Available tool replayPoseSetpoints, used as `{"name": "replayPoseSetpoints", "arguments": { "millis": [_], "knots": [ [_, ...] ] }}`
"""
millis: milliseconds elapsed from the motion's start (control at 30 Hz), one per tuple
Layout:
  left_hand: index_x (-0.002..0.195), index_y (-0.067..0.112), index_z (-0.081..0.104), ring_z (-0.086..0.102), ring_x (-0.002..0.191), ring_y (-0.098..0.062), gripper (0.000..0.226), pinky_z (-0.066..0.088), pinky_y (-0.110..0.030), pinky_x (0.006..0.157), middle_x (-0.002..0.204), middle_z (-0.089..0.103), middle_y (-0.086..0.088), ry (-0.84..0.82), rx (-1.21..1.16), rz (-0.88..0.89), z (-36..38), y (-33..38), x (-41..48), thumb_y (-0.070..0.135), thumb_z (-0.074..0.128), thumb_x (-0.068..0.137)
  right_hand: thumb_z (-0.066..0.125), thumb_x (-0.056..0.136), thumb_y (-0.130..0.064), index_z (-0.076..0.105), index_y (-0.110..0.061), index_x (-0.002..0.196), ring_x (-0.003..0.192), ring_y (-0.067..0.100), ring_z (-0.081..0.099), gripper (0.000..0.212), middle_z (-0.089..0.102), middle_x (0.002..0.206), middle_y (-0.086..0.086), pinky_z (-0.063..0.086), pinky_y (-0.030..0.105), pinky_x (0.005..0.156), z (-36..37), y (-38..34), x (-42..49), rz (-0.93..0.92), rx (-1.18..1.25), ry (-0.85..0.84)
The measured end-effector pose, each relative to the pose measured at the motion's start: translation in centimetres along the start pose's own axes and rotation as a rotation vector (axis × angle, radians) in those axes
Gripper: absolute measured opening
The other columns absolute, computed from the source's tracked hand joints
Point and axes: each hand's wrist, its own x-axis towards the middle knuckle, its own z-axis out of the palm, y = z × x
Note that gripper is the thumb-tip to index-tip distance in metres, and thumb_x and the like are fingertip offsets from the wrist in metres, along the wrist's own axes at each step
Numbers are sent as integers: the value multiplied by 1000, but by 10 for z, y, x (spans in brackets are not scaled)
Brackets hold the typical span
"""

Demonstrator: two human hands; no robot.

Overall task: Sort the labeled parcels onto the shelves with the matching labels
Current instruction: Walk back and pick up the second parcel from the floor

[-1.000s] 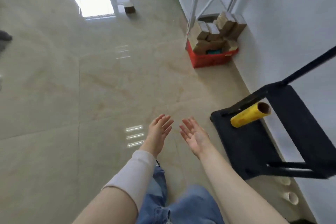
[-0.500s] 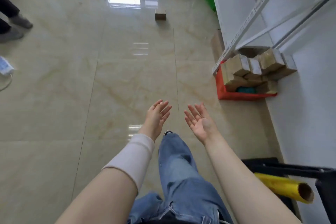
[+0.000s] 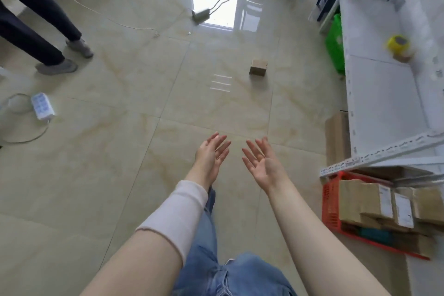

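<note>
Head view, left hand (image 3: 211, 154) and right hand (image 3: 263, 163) outstretched (empty), fingers (image 3: 252, 151) spread

Red basket (image 3: 329, 202) nearer, lower right.

1. We see a glossy tiled floor (image 3: 120, 175) with a bright window reflection at the top.
2. A white power strip (image 3: 42, 106) lies at the left, its cable looped beside it.
3. A bystander's legs (image 3: 31, 19) in dark trousers stand at upper left.
4. A grey adapter (image 3: 200, 14) sits on a thin cable.
5. A green crate (image 3: 334, 42) stands at the right.
</note>
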Motion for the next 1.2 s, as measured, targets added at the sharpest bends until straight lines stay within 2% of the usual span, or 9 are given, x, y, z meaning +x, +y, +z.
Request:
{"name": "replayPoseSetpoints", "arguments": {
  "millis": [167, 267, 400, 567, 667, 800, 900, 1067, 1200],
  "knots": [
    [119, 11, 43, 61, 94, -20, 20, 45, -26, 88, 104, 60, -5, -46, -9, 19, 52, 110, 117, 11, 39, 99, 47, 96, -37, 44, -14, 138, 116, 24, 52, 48, 53, 137, 9, 39, 34, 101, 104, -75, 101, -16, -37, 11],
    [118, 11, 43, 59, 98, -23, 20, 46, -26, 86, 110, 58, -8, -62, 1, 11, 88, 171, 183, 11, 40, 99, 47, 96, -32, 41, -12, 141, 117, 24, 52, 49, 56, 126, 7, 39, 34, 100, 166, -138, 156, -80, -62, -7],
    [116, 12, 44, 61, 89, -16, 18, 46, -27, 86, 100, 61, -4, -78, 6, -3, 137, 227, 263, 12, 41, 98, 47, 96, -31, 43, -16, 135, 116, 24, 52, 42, 59, 118, 4, 41, 34, 100, 216, -205, 225, -131, -51, 11],
    [128, 9, 43, 61, 96, -21, 30, 47, -27, 87, 111, 59, -7, -101, 51, -29, 211, 284, 392, 12, 41, 98, 49, 94, -36, 53, -18, 110, 104, 23, 58, 24, 63, 104, 1, 43, 35, 97, 250, -287, 336, -137, 13, 78],
    [136, 4, 39, 56, 107, -25, 38, 47, -26, 83, 119, 56, -10, -105, 90, -27, 269, 320, 467, 12, 42, 98, 48, 95, -37, 55, -20, 100, 109, 23, 56, 19, 63, 103, 0, 41, 35, 99, 272, -350, 408, -162, 41, 76],
    [128, 10, 43, 58, 103, -25, 31, 47, -25, 81, 105, 62, -6, -105, 116, -59, 339, 366, 546, 12, 43, 98, 49, 95, -34, 49, -17, 125, 101, 21, 59, 35, 61, 112, 3, 46, 31, 87, 315, -423, 489, -137, 71, 75],
    [117, 11, 44, 62, 89, -18, 20, 47, -26, 80, 97, 62, -2, -98, 110, -58, 380, 403, 600, 13, 43, 98, 49, 95, -34, 42, -14, 140, 106, 25, 58, 51, 63, 105, 2, 46, 31, 86, 354, -467, 541, -111, 69, 45],
    [116, 11, 44, 62, 88, -16, 19, 47, -26, 87, 99, 62, -2, -90, 121, -30, 433, 459, 696, 14, 43, 98, 49, 95, -37, 45, -15, 130, 114, 26, 53, 42, 62, 105, 0, 43, 32, 93, 406, -534, 630, -95, 27, 26],
    [115, 12, 45, 62, 88, -17, 18, 48, -27, 84, 99, 62, -2, -89, 89, -41, 476, 500, 791, 13, 45, 97, 48, 95, -36, 46, -15, 122, 113, 25, 53, 34, 57, 121, 6, 41, 33, 97, 443, -585, 710, -101, 27, 63]
  ]
}}
